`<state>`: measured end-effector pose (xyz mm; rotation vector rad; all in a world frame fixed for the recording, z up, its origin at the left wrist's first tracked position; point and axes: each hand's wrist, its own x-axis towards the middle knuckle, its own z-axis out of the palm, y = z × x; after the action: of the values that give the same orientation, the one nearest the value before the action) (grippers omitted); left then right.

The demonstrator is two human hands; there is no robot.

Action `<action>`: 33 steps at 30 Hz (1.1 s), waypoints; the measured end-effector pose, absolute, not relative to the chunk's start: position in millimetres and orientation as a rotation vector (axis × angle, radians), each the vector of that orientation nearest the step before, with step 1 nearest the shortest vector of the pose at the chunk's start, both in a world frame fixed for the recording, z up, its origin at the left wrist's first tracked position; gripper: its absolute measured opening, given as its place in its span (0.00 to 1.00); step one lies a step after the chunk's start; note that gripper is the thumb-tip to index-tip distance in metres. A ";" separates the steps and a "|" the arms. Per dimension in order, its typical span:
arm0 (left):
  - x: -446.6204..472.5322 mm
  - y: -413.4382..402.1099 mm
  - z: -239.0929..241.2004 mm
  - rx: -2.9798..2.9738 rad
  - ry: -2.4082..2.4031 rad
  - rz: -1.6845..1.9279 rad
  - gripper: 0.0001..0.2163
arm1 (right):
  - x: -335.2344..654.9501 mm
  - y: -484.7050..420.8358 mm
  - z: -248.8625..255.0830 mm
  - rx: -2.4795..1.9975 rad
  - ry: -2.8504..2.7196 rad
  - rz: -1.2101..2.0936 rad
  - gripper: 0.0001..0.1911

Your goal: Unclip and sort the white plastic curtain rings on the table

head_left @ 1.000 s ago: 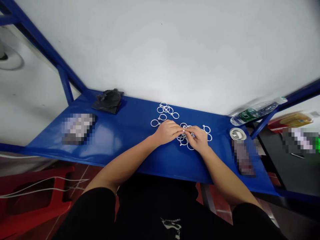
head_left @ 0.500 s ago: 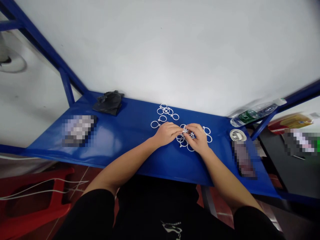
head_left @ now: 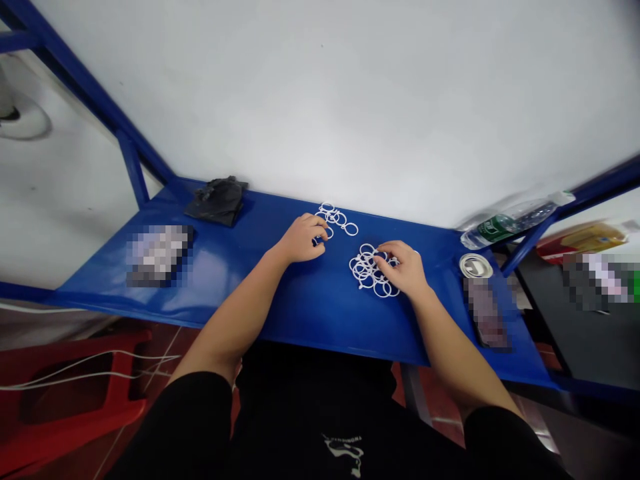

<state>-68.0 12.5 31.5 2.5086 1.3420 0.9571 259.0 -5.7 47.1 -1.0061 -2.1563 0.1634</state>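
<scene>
Thin white rings with small tabs, looking like curtain rings, lie in two groups on the blue tabletop (head_left: 320,310). My left hand (head_left: 301,239) is over the near left edge of the farther rings (head_left: 351,229), its thumb and fingers curved and apart; it partly hides one or two of them. At the right side of the nearer pile of rings (head_left: 367,281) rests my right hand (head_left: 404,267). Its thumb and forefinger are spread over the pile, with no ring seen gripped between them. Several rings in this pile overlap, and some are partly covered by the fingers.
A crumpled black plastic bag (head_left: 218,200) lies at the back left, near a pixelated object (head_left: 159,255). On the right are a water bottle (head_left: 515,220), a white tape roll (head_left: 476,266) and another blurred item (head_left: 485,313). A red stool (head_left: 120,387) stands below left.
My hands have parted: the left moved left and away from me to the farther rings. My right hand stays by the pile, where the rings at its right now lie closer together.
</scene>
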 end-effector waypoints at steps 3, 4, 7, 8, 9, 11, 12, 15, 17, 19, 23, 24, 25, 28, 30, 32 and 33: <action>-73.9 16.1 25.8 2.522 1.317 0.859 0.09 | 260.5 -5.0 43.6 -1.107 -2.134 0.168 0.10; -74.7 16.3 24.5 2.531 1.320 0.824 0.10 | 260.4 -5.3 42.4 -1.124 -2.136 0.166 0.10; -76.5 16.1 21.3 2.564 1.366 0.737 0.11 | 259.3 -6.4 39.3 -1.117 -2.158 0.175 0.10; -77.1 16.2 20.2 2.574 1.387 0.717 0.11 | 258.9 -6.6 38.6 -1.108 -2.164 0.179 0.10; -77.7 16.6 19.1 2.581 1.405 0.700 0.10 | 258.7 -6.7 38.2 -1.098 -2.170 0.182 0.10; -78.0 17.5 17.6 2.589 1.429 0.684 0.08 | 258.5 -6.7 38.2 -1.083 -2.180 0.180 0.10; -77.4 17.9 17.4 2.590 1.435 0.690 0.07 | 258.5 -6.8 38.6 -1.074 -2.183 0.177 0.10; -70.3 16.5 21.2 2.568 1.421 0.801 0.07 | 257.1 -8.1 40.3 -1.040 -2.182 0.178 0.10; -59.4 11.9 26.7 2.529 1.371 0.945 0.07 | 254.5 -10.4 41.3 -0.999 -2.180 0.192 0.10; -43.8 3.8 32.7 2.461 1.300 1.118 0.08 | 250.4 -13.6 41.6 -0.943 -2.193 0.202 0.10; -9.7 -17.0 38.9 2.330 1.100 1.250 0.08 | 240.7 -19.8 40.4 -0.848 -2.243 0.212 0.10; -3.1 -21.4 38.9 2.301 1.058 1.235 0.08 | 238.9 -20.8 40.1 -0.830 -2.247 0.211 0.09; 2.2 -24.9 38.5 2.265 1.034 1.230 0.08 | 237.4 -21.6 39.9 -0.817 -2.244 0.209 0.09; 10.4 -29.9 35.6 2.158 1.007 1.215 0.06 | 235.5 -22.6 40.4 -0.778 -2.216 0.199 0.08; 11.6 -30.1 33.8 2.100 1.009 1.218 0.05 | 235.5 -22.9 41.4 -0.742 -2.202 0.195 0.07; 11.3 -29.5 33.1 2.062 1.014 1.210 0.05 | 235.6 -23.1 42.5 -0.711 -2.206 0.199 0.07; 11.0 -29.2 33.2 2.050 1.013 1.203 0.05 | 235.6 -23.1 43.0 -0.704 -2.215 0.207 0.07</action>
<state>11.0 -29.2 33.2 2.0503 1.0131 1.2029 235.6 -23.1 43.0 -0.7037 -2.2152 0.2067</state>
